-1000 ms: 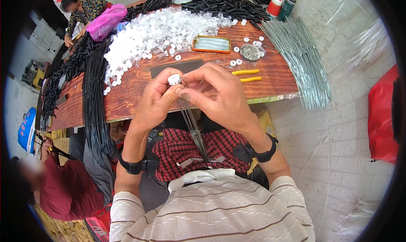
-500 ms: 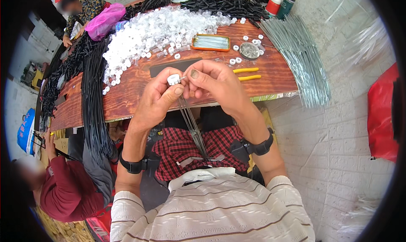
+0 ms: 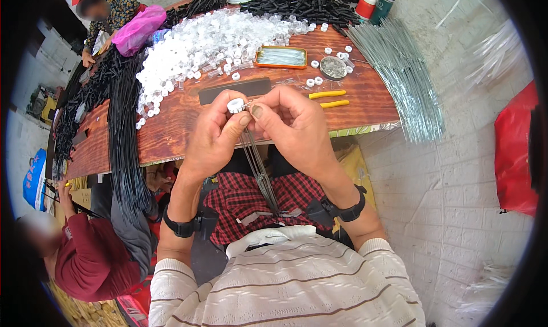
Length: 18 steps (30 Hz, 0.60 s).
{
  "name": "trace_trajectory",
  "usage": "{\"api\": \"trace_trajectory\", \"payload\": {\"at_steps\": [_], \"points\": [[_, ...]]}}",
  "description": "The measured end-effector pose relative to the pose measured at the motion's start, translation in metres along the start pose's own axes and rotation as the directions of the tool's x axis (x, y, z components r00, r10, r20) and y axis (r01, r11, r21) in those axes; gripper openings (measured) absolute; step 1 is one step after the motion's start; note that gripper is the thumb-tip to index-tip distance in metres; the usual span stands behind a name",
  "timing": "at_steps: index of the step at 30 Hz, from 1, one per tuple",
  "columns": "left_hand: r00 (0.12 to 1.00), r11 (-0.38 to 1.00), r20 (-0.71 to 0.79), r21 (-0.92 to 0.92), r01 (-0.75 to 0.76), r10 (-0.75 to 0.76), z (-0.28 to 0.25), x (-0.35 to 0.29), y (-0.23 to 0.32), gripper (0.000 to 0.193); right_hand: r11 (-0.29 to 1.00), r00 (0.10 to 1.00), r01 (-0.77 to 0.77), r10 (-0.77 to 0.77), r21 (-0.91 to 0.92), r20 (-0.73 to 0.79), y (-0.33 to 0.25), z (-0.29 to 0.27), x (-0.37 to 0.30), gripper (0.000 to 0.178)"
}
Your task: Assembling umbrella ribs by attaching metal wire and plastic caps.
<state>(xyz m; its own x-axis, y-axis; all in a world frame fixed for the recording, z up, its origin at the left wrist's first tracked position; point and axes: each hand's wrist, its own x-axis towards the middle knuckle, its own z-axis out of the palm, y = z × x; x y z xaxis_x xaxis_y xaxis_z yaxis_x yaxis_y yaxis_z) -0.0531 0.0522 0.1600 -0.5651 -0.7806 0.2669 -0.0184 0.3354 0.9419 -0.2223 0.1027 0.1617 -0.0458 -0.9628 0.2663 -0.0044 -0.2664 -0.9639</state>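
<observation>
Above the near edge of the table, my left hand (image 3: pixel 211 135) is closed on a small white plastic ring (image 3: pixel 235 105), gripped between thumb and fingers. Several thin metal rods (image 3: pixel 260 175) hang from beneath the ring down to my lap on red checked cloth. Thumb and fingers of my right hand (image 3: pixel 297 127) pinch a thin wire (image 3: pixel 248 104) at the ring's right side. The fingers partly hide where the wire meets the ring. Just past my right hand lie pliers with yellow handles (image 3: pixel 332 93).
A heap of white rings and clear parts (image 3: pixel 194 47) covers the table's middle. Nearby are an orange-rimmed tin (image 3: pixel 261 63) of pins, a round dish (image 3: pixel 333 68) and a dark bar (image 3: pixel 220 93). Silver rods (image 3: pixel 399 70) overhang the right edge, black rods (image 3: pixel 123 133) the left. Two people work at left.
My right hand has shifted slightly, its thumb now closer over the wire at the ring. My left hand still holds the ring, almost in the same place.
</observation>
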Motion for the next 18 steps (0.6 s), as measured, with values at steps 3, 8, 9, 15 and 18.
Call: {"api": "trace_trajectory", "payload": {"at_steps": [3,8,9,15,18], "points": [[0.998,0.996,-0.048,-0.084,-0.038,0.034,0.009,0.001,0.001,0.012,0.999,0.999,0.018,-0.016,0.041,-0.046,0.0,0.005,-0.002,0.013],[0.999,0.997,-0.045,-0.08,-0.004,0.0,0.007,-0.002,0.001,0.012,0.996,0.998,0.031,-0.026,0.082,-0.056,0.002,0.003,-0.003,0.013],[0.999,0.996,-0.034,-0.092,0.006,-0.009,0.005,-0.003,0.001,0.012,0.991,0.998,0.002,0.006,0.135,-0.06,0.0,0.004,-0.004,0.014],[0.998,0.997,-0.001,-0.051,0.057,-0.057,-0.001,-0.003,-0.003,0.02,0.995,0.997,0.076,-0.074,0.058,-0.023,0.007,0.001,-0.003,0.018],[0.998,0.999,-0.064,-0.047,0.0,-0.003,0.007,-0.002,-0.002,0.012,0.997,1.0,0.013,-0.012,0.071,-0.005,0.003,0.0,-0.005,0.018]]}}
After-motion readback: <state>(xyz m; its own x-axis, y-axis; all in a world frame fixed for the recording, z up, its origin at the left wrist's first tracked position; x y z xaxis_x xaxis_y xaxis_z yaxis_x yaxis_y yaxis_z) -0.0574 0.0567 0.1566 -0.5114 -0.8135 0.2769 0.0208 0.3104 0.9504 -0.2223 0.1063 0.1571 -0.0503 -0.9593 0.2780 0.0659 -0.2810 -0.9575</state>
